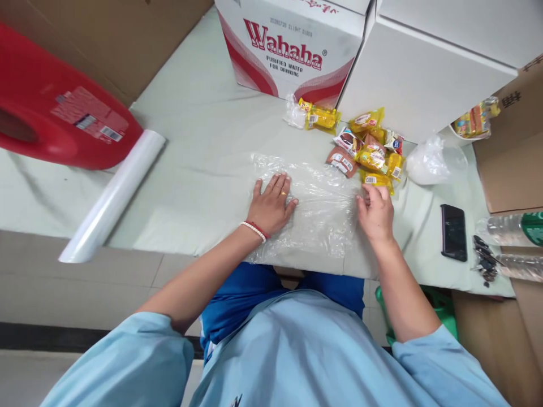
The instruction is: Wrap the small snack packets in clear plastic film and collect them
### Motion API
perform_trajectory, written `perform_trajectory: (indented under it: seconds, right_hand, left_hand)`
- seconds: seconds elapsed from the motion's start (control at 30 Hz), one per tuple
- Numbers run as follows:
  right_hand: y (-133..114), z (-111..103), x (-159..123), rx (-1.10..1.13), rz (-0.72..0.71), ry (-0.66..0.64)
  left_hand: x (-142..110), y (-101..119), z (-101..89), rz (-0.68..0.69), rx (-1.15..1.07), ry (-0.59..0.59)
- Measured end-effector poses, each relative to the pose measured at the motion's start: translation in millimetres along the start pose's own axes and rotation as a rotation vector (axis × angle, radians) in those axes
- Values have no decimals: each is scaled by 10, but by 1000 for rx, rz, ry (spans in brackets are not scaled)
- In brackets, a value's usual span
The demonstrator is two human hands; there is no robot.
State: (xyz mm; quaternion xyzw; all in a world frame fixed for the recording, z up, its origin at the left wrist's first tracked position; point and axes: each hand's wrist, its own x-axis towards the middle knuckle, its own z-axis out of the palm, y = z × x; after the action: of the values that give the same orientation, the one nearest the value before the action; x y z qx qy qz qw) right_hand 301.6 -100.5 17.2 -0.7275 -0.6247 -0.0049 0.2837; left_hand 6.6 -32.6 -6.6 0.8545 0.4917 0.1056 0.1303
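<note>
A crinkled sheet of thin clear plastic [322, 217] lies spread on the pale green tablecloth in front of me. My left hand [271, 203] rests flat on its left part, fingers stretched out. At the sheet's right edge, my right hand [376, 212] is curled, with thumb and fingers pinched on the plastic there; the fingertips are partly hidden. Just beyond that hand sits a loose pile of small wrapped snacks [373, 155], mostly in yellow wrappers, some brown or white. Another yellow snack pack [322, 118] lies farther back, beside a crumpled clear wrapper [294, 113].
A roll of plastic film [114, 195] and a red jug [63, 107] stand left. White cartons [292, 51] line the back. To the right are a knotted plastic bag [430, 161], a snack-filled tub [462, 134], a phone [453, 232] and clear plastic bottles [504, 230].
</note>
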Motion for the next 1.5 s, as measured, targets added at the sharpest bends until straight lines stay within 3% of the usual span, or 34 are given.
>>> perform_trajectory:
  seconds: [0.1, 0.23, 0.33, 0.4, 0.53, 0.6, 0.67, 0.73, 0.87, 0.97, 1.13, 1.23, 1.33, 1.4, 1.5]
  right_hand:
    - [-331, -85, -254, -1, -153, 32]
    - [-602, -60, -683, -27, -333, -233]
    - [-424, -49, -921, -147, -244, -389]
    - [-166, -108, -1005, -239, -122, -393]
    - [265, -316, -1008, -299, 85, -193]
    - [263, -386, -957, -244, 78, -83]
    - [94, -393, -897, -160, -7, -31]
    - [-153, -336, -844, -70, -142, -71]
    - [-404, -161, -797, -8, -312, -354]
    - [-189, -127, -827, -78, -239, -470]
    - [401, -345, -872, -112, -129, -359]
    - [521, -533, -712, -62, -86, -261]
    - [378, -615, -311, -27, -51, -182]
    - [193, -554, 60, -27, -99, -158]
    - [-95, -291, 628, -105, -144, -188]
  left_hand:
    - [-14, 2, 3, 0, 1, 5]
    - [-33, -7, -20, 2, 6, -6]
    - [-45, -21, -30, 14, 15, -4]
    - [-54, -30, -25, 20, 17, 1]
    - [-55, -25, -15, 24, 17, 4]
    - [-44, -9, -35, 27, 15, 4]
    - [-27, 12, -76, 36, 13, 9]
    - [-10, 26, -121, 46, 16, 27]
    - [22, 3, -144, 20, 35, 52]
    - [52, -52, -97, -59, 48, 24]
    - [90, -85, -57, -114, 63, -20]
    - [87, -74, -70, -108, 53, -29]
    - [79, -70, -79, -104, 43, -27]
    - [77, -72, -81, -103, 43, -32]
    - [78, -73, -82, -97, 51, -38]
